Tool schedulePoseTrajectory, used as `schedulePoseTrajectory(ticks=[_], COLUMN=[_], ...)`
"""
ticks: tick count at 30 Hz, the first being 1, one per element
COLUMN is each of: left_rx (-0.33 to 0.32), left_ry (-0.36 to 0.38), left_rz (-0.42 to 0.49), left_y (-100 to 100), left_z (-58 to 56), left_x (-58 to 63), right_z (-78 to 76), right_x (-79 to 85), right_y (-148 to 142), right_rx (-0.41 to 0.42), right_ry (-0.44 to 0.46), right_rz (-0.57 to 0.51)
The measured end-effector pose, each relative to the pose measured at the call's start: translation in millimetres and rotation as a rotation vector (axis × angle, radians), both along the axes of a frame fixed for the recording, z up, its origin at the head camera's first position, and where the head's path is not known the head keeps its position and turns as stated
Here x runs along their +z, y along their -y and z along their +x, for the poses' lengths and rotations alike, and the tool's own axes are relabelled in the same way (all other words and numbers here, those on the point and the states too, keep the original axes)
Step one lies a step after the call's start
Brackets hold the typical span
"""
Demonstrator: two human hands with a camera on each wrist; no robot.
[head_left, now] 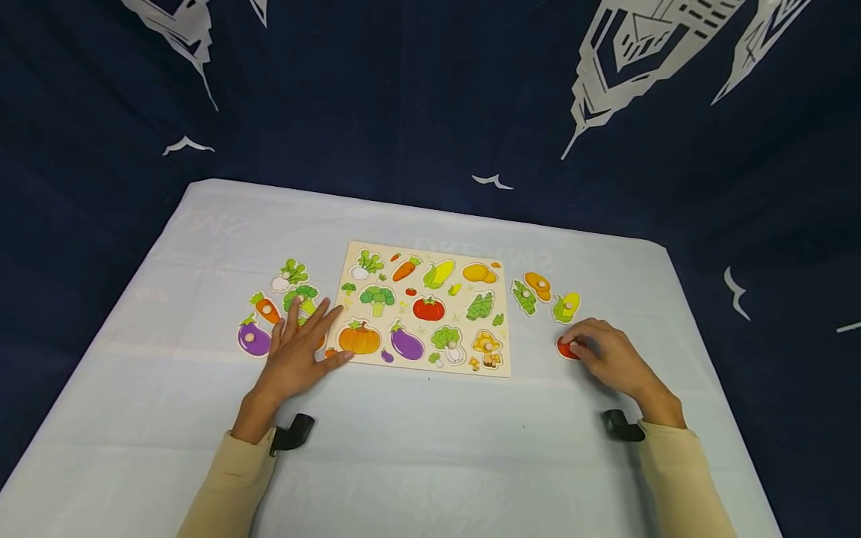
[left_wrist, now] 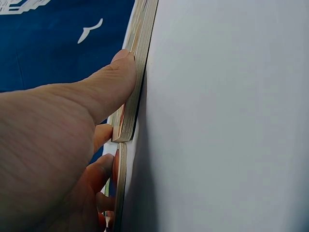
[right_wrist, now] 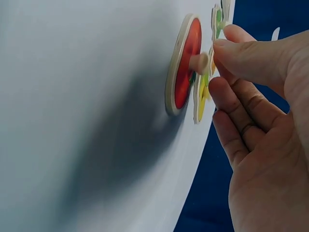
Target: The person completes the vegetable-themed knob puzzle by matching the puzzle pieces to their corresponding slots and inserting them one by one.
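A wooden vegetable puzzle board (head_left: pixel 344 278) lies mid-table. My left hand (head_left: pixel 296 366) rests at its lower left corner, fingers spread; in the left wrist view the thumb touches the board's edge (left_wrist: pixel 140 63). Partly under that hand is an orange piece, mostly hidden. My right hand (head_left: pixel 612 359) is at the red tomato piece (head_left: pixel 566 350), right of the board. In the right wrist view, thumb and fingers are bent just beside the tomato's knob (right_wrist: pixel 199 63), apart from it. Knobbed cabbage (head_left: pixel 447 344) and mushroom (head_left: pixel 487 344) pieces sit in the board.
Left of the board lie eggplant (head_left: pixel 255 340), carrot (head_left: pixel 266 308), radish (head_left: pixel 289 275) and broccoli (head_left: pixel 300 297) pieces. On the right are corn (head_left: pixel 566 307), potato (head_left: pixel 538 285) and green leafy (head_left: pixel 523 297) pieces. A dark blue curtain (head_left: pixel 403 112) hangs behind the white-covered table (head_left: pixel 417 463).
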State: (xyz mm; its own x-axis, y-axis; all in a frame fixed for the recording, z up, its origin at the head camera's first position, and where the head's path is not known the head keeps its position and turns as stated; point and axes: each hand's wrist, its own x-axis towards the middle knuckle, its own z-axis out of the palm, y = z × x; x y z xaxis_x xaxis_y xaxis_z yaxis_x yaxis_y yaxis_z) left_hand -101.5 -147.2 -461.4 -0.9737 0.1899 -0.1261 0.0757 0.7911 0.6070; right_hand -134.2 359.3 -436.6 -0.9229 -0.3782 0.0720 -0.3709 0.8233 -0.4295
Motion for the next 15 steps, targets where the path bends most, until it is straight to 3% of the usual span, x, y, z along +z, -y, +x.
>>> schedulePoseTrajectory(ticks=[7,15], left_rx=[-0.002,-0.003], left_ry=[-0.002,-0.012], left_rz=[-0.004,0.004], left_y=[0.5,0.0], left_z=[-0.6,0.2], left_x=[-1.1,-1.2], right_z=[-2.1,-1.6], right_x=[-0.7,-5.9], right_y=[-6.0,-10.3], right_rx=[-0.025,-0.046], right_ry=[0.078,0.105], right_rz=[-0.001,0.004])
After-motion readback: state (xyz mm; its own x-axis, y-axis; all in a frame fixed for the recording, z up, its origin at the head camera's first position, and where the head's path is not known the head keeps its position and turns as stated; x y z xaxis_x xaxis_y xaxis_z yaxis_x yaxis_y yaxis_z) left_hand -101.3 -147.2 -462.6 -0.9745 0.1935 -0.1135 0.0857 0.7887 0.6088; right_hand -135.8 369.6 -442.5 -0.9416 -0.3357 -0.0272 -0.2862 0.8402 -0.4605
